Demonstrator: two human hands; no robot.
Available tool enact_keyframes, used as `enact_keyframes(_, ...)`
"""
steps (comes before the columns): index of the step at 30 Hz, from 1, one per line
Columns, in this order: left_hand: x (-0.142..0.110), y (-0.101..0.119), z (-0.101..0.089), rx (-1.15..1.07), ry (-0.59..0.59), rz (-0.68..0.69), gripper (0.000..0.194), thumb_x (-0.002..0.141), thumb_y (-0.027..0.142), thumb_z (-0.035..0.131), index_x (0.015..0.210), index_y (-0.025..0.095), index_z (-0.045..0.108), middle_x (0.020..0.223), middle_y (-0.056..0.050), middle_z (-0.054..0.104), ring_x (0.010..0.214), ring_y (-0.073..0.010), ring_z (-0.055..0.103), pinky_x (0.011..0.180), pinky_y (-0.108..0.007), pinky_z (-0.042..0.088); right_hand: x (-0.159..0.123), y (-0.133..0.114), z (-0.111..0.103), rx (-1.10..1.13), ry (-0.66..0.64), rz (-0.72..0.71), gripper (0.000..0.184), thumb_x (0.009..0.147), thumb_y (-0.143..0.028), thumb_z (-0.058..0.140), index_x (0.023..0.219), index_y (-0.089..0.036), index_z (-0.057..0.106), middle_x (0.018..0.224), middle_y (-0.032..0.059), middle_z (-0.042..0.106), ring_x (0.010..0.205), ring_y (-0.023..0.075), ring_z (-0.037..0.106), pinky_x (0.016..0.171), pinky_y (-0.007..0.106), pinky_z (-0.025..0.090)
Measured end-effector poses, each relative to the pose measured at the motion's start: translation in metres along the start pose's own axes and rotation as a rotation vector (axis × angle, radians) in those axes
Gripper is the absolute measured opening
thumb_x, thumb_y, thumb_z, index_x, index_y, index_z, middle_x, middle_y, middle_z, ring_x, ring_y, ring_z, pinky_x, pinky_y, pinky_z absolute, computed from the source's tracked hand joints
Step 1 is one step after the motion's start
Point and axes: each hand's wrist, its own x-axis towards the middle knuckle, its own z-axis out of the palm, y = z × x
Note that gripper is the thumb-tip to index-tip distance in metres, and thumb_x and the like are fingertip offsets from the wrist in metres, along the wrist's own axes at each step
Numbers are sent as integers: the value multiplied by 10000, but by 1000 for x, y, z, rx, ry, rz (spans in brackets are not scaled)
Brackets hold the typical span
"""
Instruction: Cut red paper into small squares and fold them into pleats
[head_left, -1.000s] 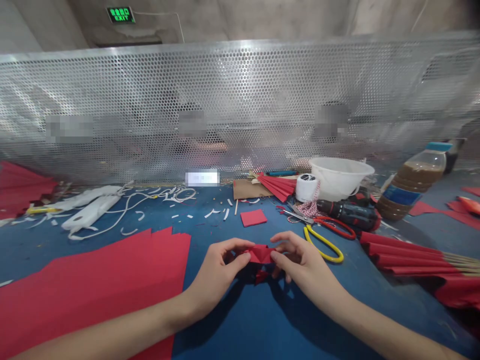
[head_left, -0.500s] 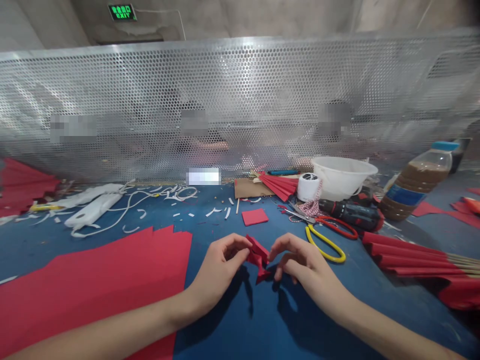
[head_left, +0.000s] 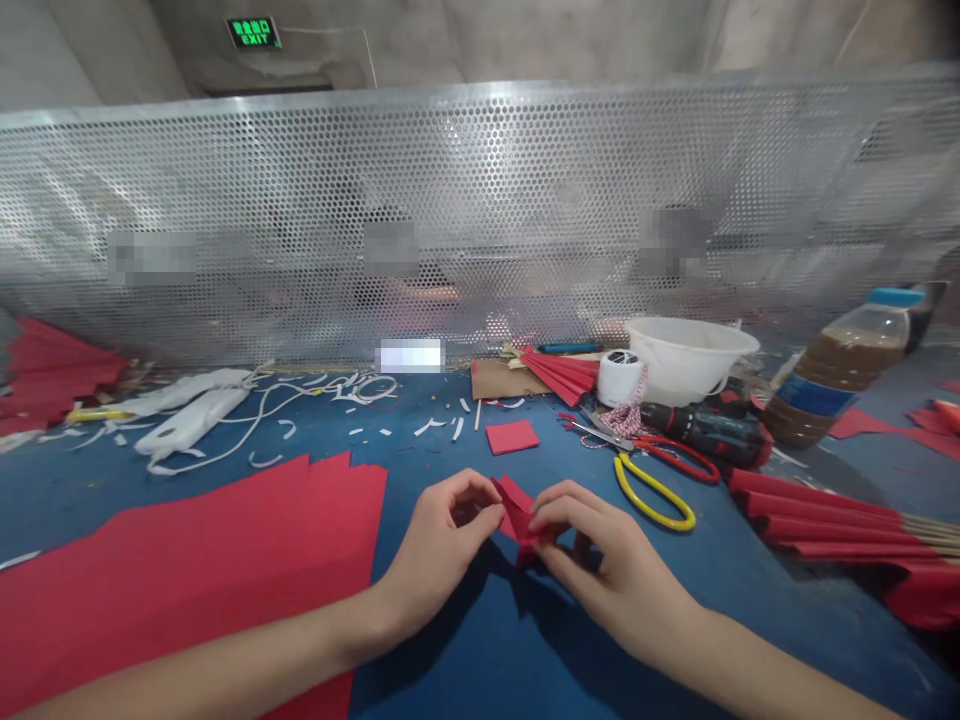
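Observation:
A small folded piece of red paper (head_left: pixel 517 510) is held just above the blue table (head_left: pixel 450 640), in the middle of the head view. My left hand (head_left: pixel 450 520) pinches its left edge between thumb and fingertips. From the other side my right hand (head_left: pixel 600 545) grips the right edge, thumb below and fingers above. The fold's lower part droops between the hands and its underside is partly hidden. Just beyond them lies a flat red paper square (head_left: pixel 512 437). Large red sheets (head_left: pixel 225 560) lie stacked under and beside my left forearm.
To the right are scissors (head_left: pixel 656 490) with red and yellow handles, a power drill (head_left: pixel 705 432), a white string spool (head_left: pixel 620 378), a white bucket (head_left: pixel 686 355), a tilted bottle (head_left: pixel 840 370) and pleated red paper (head_left: pixel 817 515). A white power strip (head_left: pixel 191 418) and scraps lie left, before a perforated metal screen (head_left: pixel 480 200).
My right hand has moved left and closed on the right edge of the folded red paper, which now looks more spread. My left hand keeps its pinch.

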Motion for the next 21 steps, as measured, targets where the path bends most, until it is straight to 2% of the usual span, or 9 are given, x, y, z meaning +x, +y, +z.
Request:
enact_keyframes(3, -2, 2, 0, -56, -24, 9, 84, 876, 242, 636, 831, 172, 643, 773, -3, 652, 706, -132, 554, 652, -224, 434, 2, 1, -1, 54, 13, 100, 123, 968, -310, 565, 949, -229, 656, 940, 34, 669, 771, 161, 623, 592, 247, 445)
enact_keyframes(6, -6, 5, -2, -122, -79, 33, 99, 894, 275, 646, 940, 192, 674, 895, -12, 671, 768, -139, 564, 720, -238, 461, 2, 4, -1, 144, 10, 198, 172, 987, -361, 545, 1073, -234, 624, 859, 10, 681, 722, 163, 634, 601, 260, 449)
enact_keyframes(9, -10, 7, -5, -143, -153, 55, 193, 895, 260, 650, 1081, 232, 696, 1002, -15, 673, 846, -151, 562, 794, -251, 460, 2, 7, 1, 246, 17, 224, 239, 995, -367, 534, 1197, -240, 550, 885, 4, 684, 722, 166, 652, 631, 272, 472)
enact_keyframes(13, -10, 9, -8, -188, -198, 37, 288, 931, 238, 566, 1200, 262, 666, 1018, -19, 647, 912, -169, 563, 818, -267, 448, 1, 5, 1, 288, -18, 231, 196, 992, -348, 544, 1143, -228, 580, 859, -2, 670, 722, 159, 641, 651, 271, 479)
enact_keyframes(18, -7, 7, -4, -166, -262, -5, 188, 939, 313, 599, 1075, 201, 665, 851, -9, 623, 790, -149, 541, 740, -264, 428, 1, -1, 0, 274, -93, 210, 153, 989, -298, 547, 1100, -218, 615, 873, 1, 669, 727, 149, 631, 664, 264, 478)
enact_keyframes(21, -6, 4, -2, -158, -268, -8, 188, 928, 362, 632, 953, 176, 642, 793, 2, 607, 733, -132, 523, 686, -254, 414, 0, -1, -1, 275, -106, 196, 179, 987, -291, 551, 1143, -219, 600, 886, 1, 666, 724, 145, 632, 648, 258, 472)
